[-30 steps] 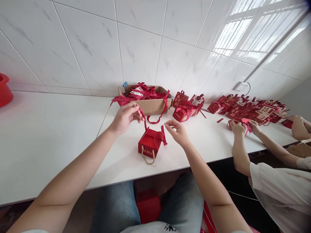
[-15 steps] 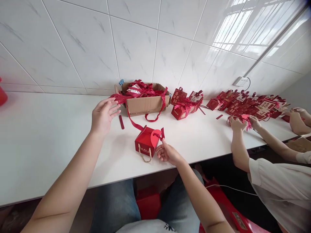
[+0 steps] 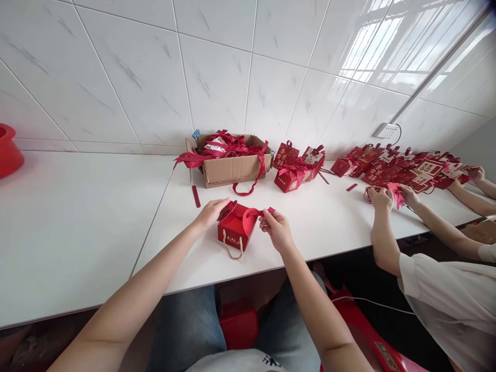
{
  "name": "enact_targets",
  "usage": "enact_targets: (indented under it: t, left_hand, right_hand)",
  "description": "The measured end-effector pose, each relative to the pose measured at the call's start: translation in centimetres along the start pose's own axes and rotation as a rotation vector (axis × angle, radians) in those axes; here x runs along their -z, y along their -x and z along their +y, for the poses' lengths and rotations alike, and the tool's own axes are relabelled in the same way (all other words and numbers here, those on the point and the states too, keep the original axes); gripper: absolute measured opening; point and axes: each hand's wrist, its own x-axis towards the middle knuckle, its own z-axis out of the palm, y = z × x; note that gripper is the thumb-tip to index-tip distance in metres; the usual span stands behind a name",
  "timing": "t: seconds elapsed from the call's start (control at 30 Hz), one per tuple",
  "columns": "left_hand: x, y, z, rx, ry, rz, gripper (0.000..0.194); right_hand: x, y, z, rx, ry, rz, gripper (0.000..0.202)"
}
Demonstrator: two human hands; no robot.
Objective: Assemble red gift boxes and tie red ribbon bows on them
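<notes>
A small red gift box (image 3: 235,226) with a gold rope handle (image 3: 232,256) stands on the table before me. A dark red ribbon (image 3: 253,212) runs through its folded top flaps. At the box's left upper edge, my left hand (image 3: 211,215) has its fingers closed on the ribbon there; the fingertips are partly hidden. My right hand (image 3: 276,228) pinches the other ribbon end between thumb and forefinger, just right of the box.
An open cardboard box (image 3: 232,170) of red ribbons and tags stands by the wall. Finished-looking red boxes (image 3: 289,181) sit right of it. Farther right, a co-worker's hands (image 3: 382,199) handle another box near piled red boxes (image 3: 387,170). A red container (image 3: 10,155) stands far left.
My left hand has come down from beside the cardboard box to the gift box's left edge. The ribbon stretched toward the cardboard box is down. My right hand has risen slightly, pulling its end rightward.
</notes>
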Motion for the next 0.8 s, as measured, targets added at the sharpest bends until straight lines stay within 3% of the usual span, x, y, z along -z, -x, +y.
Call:
enact_targets:
  t: [0.13,0.27,0.47,0.8]
  left_hand:
    - [0.0,0.3,1.6,-0.280,-0.076,0.140,0.034]
    - [0.2,1.2,2.8,-0.386,-0.190,0.184,0.031]
    - [-0.2,1.7,3.6,-0.366,-0.107,0.141,0.032]
    - [-0.4,1.6,6.6,-0.257,0.245,0.066,0.026]
  right_hand:
    - [-0.5,0.1,-2.1,0.147,0.055,0.014,0.032]
    - [-1.1,0.1,-3.6,0.259,0.146,-0.009,0.026]
    - [-2.5,0.3,-4.4,0.390,0.290,-0.035,0.026]
    - [-4.7,-1.3,-5.5,0.310,0.140,-0.166,0.027]
